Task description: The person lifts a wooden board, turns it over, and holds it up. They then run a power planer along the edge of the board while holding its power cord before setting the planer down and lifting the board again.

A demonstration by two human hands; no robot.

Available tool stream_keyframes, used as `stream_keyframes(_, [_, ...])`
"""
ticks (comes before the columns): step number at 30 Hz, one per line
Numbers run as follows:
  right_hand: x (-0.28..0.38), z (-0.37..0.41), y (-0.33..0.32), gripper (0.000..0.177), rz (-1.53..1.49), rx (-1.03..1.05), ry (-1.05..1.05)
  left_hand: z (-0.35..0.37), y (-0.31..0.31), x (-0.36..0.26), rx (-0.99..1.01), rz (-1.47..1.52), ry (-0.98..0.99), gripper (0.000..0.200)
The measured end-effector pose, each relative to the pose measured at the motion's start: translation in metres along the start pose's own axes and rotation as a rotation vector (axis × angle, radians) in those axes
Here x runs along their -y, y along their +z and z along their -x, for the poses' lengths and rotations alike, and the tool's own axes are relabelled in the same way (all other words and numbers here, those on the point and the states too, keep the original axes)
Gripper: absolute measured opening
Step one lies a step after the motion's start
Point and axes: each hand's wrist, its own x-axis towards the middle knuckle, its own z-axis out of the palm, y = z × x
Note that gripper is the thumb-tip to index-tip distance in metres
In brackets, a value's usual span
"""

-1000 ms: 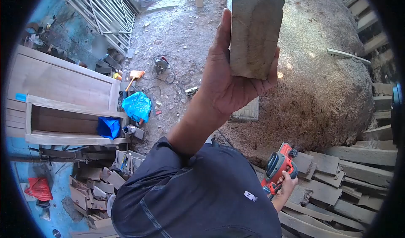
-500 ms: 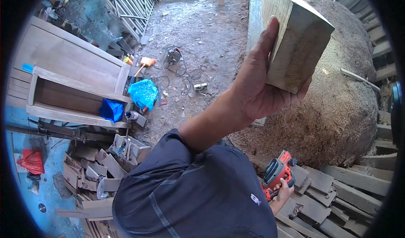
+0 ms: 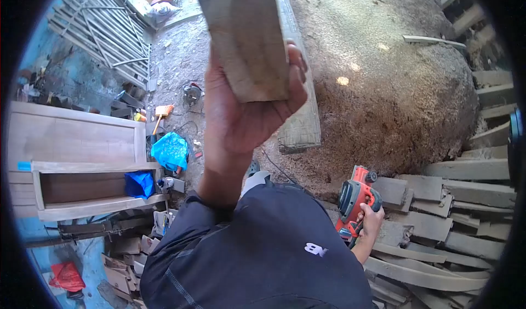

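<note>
A thick wooden beam (image 3: 246, 46) rises in front of me with its cut end facing me. My left hand (image 3: 235, 120) grips that end from below, thumb on the left side and fingers curled around the right. Down at my right side, my right hand (image 3: 371, 221) is closed around the rear handle of a red and black electric planer (image 3: 350, 199). The planer overlaps the edge of the scrap boards in this view. Behind the raised beam, a second squared timber (image 3: 300, 120) lies beside the sawdust.
A large sawdust heap (image 3: 394, 106) fills the right, with stacked offcut boards (image 3: 433, 227) below it. To the left are a wooden panel (image 3: 76, 136), a blue bag (image 3: 171, 150), an orange brush (image 3: 163, 110) and a power tool (image 3: 192, 93) on the ground.
The beam end and my left hand have shifted left in view, the end now facing me more squarely. My view has turned, showing more of the second timber. The planer stays in my right hand.
</note>
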Motion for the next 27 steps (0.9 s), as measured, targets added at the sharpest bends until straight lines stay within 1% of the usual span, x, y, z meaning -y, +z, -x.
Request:
stream_keyframes(1, [0.002, 0.001, 0.0, 0.027, -0.004, -0.014, 0.003, -0.001, 0.0, 0.001, 0.013, 0.009, 0.009, 0.074])
stream_keyframes(2, [0.004, 0.002, 0.0, 0.027, -0.006, 0.012, 0.003, -0.002, -0.003, -0.001, 0.058, 0.001, -0.008, 0.071])
stream_keyframes(3, [0.006, 0.003, 0.001, 0.027, -0.008, 0.041, 0.002, -0.003, -0.003, 0.0, 0.059, 0.007, -0.021, 0.071])
stream_keyframes(4, [0.007, 0.004, 0.003, 0.026, -0.009, 0.044, -0.003, -0.003, -0.001, 0.002, 0.07, 0.024, -0.033, 0.06])
stream_keyframes(6, [0.005, 0.002, 0.001, 0.025, 0.0, 0.032, 0.004, -0.003, 0.0, 0.004, 0.078, 0.041, -0.044, 0.055])
stream_keyframes(9, [0.003, 0.001, 0.001, 0.024, 0.007, 0.037, 0.013, -0.005, 0.003, 0.004, 0.051, 0.039, -0.029, 0.054])
stream_keyframes(14, [0.006, 0.004, 0.003, 0.02, 0.004, 0.02, 0.01, -0.009, 0.003, 0.007, 0.059, 0.019, -0.032, 0.054])
stream_keyframes(19, [0.003, 0.002, 0.003, 0.02, -0.007, 0.014, 0.008, -0.011, 0.002, 0.011, 0.066, 0.02, -0.036, 0.055])
stream_keyframes(20, [0.003, 0.002, 0.004, 0.02, -0.005, 0.016, 0.01, -0.011, 0.002, 0.011, 0.037, 0.028, -0.036, 0.055])
stream_keyframes(21, [0.003, 0.001, 0.003, 0.02, -0.006, 0.019, 0.007, -0.011, 0.002, 0.011, 0.008, 0.036, -0.034, 0.06])
stream_keyframes(25, [-0.004, -0.004, 0.003, 0.023, 0.034, 0.035, 0.025, -0.011, -0.014, 0.019, -0.006, 0.031, -0.023, 0.059])
stream_keyframes(27, [-0.004, -0.004, 0.001, 0.024, 0.057, 0.056, 0.009, -0.006, -0.036, 0.028, -0.115, -0.022, -0.002, 0.059])
